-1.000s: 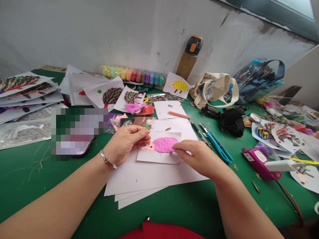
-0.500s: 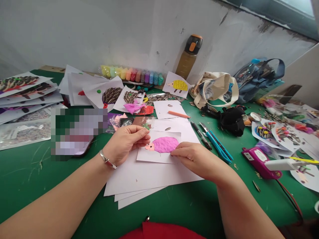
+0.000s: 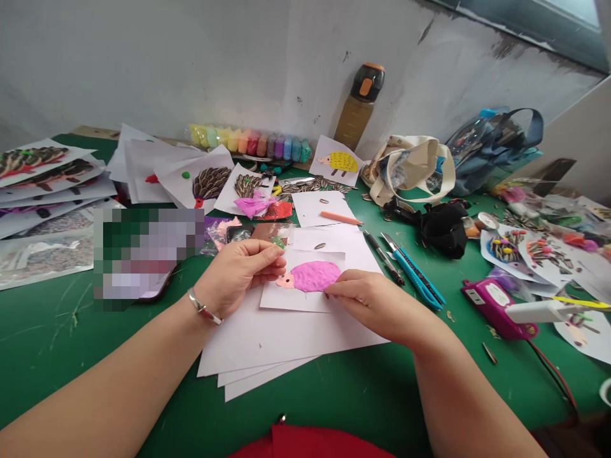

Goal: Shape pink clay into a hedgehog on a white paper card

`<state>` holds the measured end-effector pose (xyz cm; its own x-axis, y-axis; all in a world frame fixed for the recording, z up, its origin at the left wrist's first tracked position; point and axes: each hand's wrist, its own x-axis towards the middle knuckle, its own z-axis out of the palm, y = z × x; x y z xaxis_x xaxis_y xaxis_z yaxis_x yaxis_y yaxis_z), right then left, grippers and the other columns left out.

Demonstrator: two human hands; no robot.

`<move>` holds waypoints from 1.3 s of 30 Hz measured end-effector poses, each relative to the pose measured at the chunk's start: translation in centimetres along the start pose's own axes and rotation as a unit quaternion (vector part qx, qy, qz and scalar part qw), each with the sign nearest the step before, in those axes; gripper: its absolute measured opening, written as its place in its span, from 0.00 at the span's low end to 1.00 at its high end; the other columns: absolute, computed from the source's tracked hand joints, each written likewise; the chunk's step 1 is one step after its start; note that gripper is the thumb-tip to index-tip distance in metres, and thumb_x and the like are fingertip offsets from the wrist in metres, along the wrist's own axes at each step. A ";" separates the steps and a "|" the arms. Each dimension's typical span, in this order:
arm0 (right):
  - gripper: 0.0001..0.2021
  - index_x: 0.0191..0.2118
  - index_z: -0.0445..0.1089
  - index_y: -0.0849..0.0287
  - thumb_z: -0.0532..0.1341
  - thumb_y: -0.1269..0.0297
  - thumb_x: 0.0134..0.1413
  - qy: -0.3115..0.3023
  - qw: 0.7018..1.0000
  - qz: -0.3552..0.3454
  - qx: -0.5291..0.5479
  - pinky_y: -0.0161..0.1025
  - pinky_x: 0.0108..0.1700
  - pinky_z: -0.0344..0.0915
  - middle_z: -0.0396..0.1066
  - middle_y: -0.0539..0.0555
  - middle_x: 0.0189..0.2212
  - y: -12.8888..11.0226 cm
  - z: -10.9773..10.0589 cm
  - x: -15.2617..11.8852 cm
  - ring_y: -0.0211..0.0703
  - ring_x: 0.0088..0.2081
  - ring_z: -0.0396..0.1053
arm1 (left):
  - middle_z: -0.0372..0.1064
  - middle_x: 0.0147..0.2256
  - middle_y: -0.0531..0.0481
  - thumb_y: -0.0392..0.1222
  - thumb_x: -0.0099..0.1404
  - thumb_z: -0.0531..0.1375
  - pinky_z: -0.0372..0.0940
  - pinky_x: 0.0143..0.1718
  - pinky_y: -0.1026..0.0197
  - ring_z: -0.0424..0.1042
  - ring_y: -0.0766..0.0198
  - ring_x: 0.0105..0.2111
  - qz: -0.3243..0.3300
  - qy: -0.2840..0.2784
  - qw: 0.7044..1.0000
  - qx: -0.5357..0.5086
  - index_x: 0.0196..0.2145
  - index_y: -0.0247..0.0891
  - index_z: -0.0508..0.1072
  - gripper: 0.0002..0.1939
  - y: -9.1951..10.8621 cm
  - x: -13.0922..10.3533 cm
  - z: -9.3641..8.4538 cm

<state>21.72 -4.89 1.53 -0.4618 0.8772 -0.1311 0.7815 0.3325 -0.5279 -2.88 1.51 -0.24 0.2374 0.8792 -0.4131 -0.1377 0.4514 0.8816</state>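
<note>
A small white card [image 3: 296,304] with a purple clay hedgehog body [image 3: 315,276] and a peach face lies on larger white sheets [image 3: 267,343]. My left hand [image 3: 245,270], a bracelet at its wrist, is pinched just above the card's upper left corner; what its fingertips hold, if anything, is too small to name. At the card's right edge, my right hand [image 3: 370,299] has its fingers closed, the tips touching the lower right of the purple clay. What lies under those fingers is hidden. A single striped seed [image 3: 320,246] rests on the paper above the card.
Right of the sheets lie a black pen [image 3: 383,257] and a blue cutter [image 3: 414,273]. An orange stick [image 3: 340,217], seeds and clay packs [image 3: 251,143] are behind. A pixelated phone-like object [image 3: 147,254] is left; a magenta device [image 3: 496,305] sits right.
The whole view has shifted very slightly. Both hands keep nearly the same pose over the card.
</note>
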 end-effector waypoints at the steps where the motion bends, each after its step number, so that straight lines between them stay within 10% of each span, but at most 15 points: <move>1: 0.17 0.45 0.80 0.54 0.54 0.75 0.63 0.003 1.000 0.004 0.006 0.37 0.44 0.68 0.76 0.55 0.41 0.0 0.0 0.0 0.44 0.42 0.73 | 0.77 0.28 0.49 0.50 0.46 0.77 0.73 0.34 0.67 0.75 0.67 0.29 0.000 0.000 1.000 0.001 0.28 0.36 0.79 0.18 0.0 0.0 0.0; 39: 0.21 0.48 0.79 0.53 0.53 0.77 0.60 -0.008 1.000 0.012 0.007 0.37 0.43 0.67 0.76 0.54 0.40 0.6 -0.5 0.1 0.43 0.41 0.73 | 0.77 0.28 0.49 0.48 0.50 0.75 0.73 0.35 0.65 0.76 0.66 0.30 -0.002 -0.001 1.000 0.007 0.29 0.36 0.79 0.15 0.2 -0.2 0.1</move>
<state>22.34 -4.49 1.62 -0.4500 0.8791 -0.1573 0.7866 0.3068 -0.5358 -2.84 1.41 0.05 0.2392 0.8770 -0.4168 -0.1232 0.4532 0.8829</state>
